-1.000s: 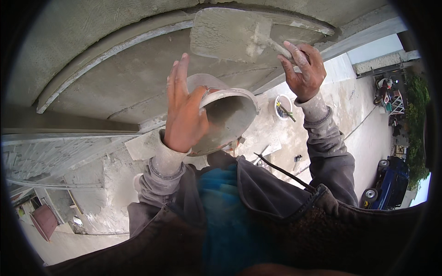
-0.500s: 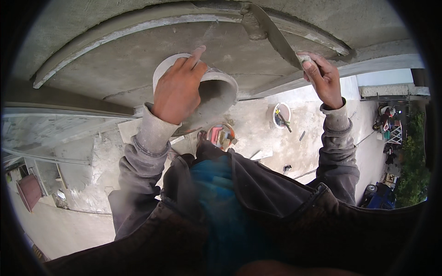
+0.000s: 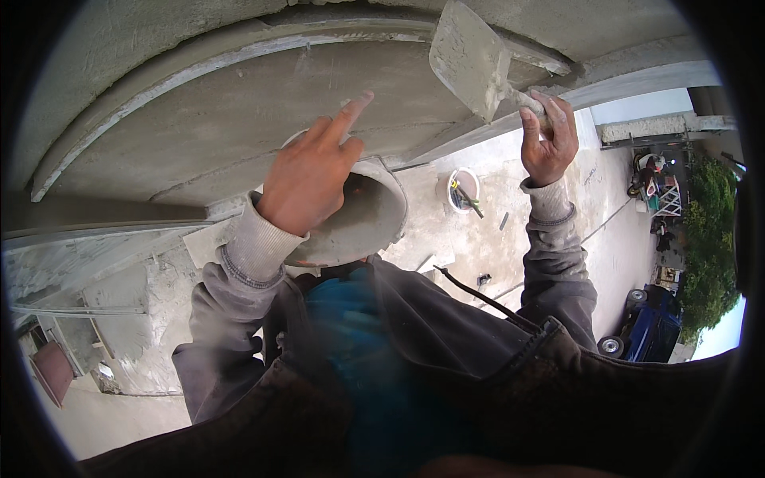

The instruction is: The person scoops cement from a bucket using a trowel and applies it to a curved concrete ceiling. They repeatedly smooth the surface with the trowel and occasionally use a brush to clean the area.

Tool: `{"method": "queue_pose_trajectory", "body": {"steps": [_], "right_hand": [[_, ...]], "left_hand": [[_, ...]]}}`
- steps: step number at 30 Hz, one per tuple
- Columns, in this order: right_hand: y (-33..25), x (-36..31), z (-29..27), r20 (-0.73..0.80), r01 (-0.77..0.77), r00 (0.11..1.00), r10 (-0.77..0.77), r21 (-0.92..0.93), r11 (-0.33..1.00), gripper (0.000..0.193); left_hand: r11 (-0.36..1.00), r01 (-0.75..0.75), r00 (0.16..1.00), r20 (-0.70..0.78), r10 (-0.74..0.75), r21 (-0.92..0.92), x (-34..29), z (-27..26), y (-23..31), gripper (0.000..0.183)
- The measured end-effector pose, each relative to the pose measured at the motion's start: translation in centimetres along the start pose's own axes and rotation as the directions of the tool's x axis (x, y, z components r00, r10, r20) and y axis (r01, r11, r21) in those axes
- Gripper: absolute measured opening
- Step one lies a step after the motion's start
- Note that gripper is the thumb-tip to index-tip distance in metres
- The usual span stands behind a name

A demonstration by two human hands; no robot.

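My left hand (image 3: pixel 311 171) grips the upper side of a grey, mortar-stained bucket (image 3: pixel 388 199), with the index finger stretched out toward the wall. The bucket is tilted, its mouth facing me; greyish mortar coats the inside. Some of its rim is hidden behind my hand. My right hand (image 3: pixel 551 142) is closed round the handle of a trowel (image 3: pixel 472 62). Its broad flat blade is smeared with mortar and stands raised in front of a curved moulding (image 3: pixel 215 64) on the grey plastered wall (image 3: pixel 271 111).
On the floor below stands a white bucket (image 3: pixel 472 182) with tools in it. A straight wall edge (image 3: pixel 629 84) runs off to the right. Farther off are a blue vehicle (image 3: pixel 653 323), a parked motorbike (image 3: pixel 647 171) and greenery (image 3: pixel 709 231). A brown panel (image 3: pixel 52 372) leans at the lower left.
The trowel has come away from the moulding and turned, so its flat face now shows instead of its edge. The held bucket has moved lower, toward my body, and the whole view has shifted slightly.
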State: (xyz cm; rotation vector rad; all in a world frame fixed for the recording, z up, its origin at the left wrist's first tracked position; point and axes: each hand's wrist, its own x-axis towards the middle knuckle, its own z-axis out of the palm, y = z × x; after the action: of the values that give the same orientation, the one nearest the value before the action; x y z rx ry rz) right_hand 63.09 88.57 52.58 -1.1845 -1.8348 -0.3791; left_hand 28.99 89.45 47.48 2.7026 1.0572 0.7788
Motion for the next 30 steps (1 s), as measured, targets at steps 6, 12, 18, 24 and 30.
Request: {"method": "queue_pose_trajectory", "body": {"steps": [6,12,18,24,30], "right_hand": [[5.6,-0.3,4.7,-0.186,0.240,0.937,-0.296,-0.274,0.931,0.049],[5.6,0.3,8.4,-0.212,0.304,0.888,-0.408,-0.395,0.867,0.048],[6.3,0.3,8.2,-0.108,0.359,0.893,-0.438,-0.416,0.835,0.048],[7.2,1.7,5.8,0.046,0.466,0.876,-0.479,-0.331,0.820,0.052],[5.5,6.0,2.0,0.259,0.510,0.848,-0.462,-0.159,0.846,0.035]], "left_hand": [[0.995,0.101,0.995,0.024,-0.100,-0.014,2.1,1.5,1.3,0.022],[0.977,0.156,0.986,-0.081,-0.145,0.146,2.9,1.9,0.9,0.018],[0.951,0.198,0.974,-0.159,-0.163,0.236,3.5,2.2,0.8,0.015],[0.941,0.240,0.962,-0.187,-0.197,0.239,3.8,2.3,0.8,0.014],[0.940,0.238,0.962,-0.193,-0.194,0.243,4.1,2.5,0.7,0.013]]}}
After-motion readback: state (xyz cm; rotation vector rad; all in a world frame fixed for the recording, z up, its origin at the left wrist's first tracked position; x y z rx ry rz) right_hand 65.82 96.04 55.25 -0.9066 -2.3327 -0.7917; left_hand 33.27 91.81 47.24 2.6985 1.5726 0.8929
